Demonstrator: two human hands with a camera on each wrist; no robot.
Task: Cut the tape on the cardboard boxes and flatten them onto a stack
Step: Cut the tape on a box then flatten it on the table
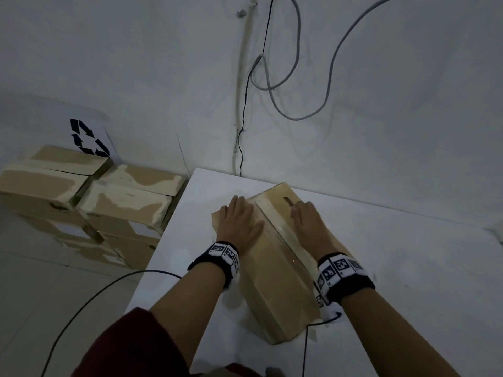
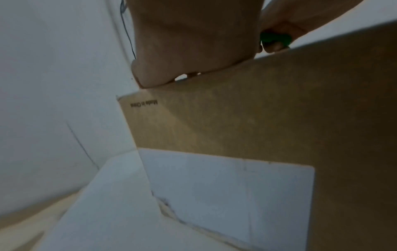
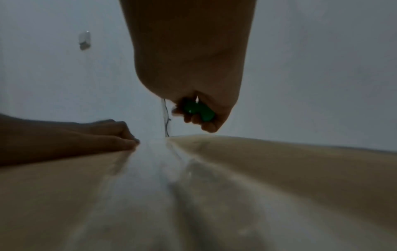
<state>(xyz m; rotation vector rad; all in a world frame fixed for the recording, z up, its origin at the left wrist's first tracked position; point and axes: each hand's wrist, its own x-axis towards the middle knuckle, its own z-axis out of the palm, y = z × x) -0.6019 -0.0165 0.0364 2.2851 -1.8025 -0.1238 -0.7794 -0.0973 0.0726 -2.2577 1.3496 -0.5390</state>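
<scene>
Cardboard box (image 1: 275, 273) under both hands: left hand (image 1: 239, 227) flat, right hand (image 1: 307, 221) gripping green cutter (image 3: 198, 110).

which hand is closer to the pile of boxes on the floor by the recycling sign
Left. The left hand lies flat on the box top, on the side facing the floor boxes. The right hand is across the tape seam, gripping a green tool.

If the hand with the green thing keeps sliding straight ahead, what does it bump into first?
Probably nothing on the box: the right hand passes the far edge, then reaches the wall, though depth is unclear.
</scene>
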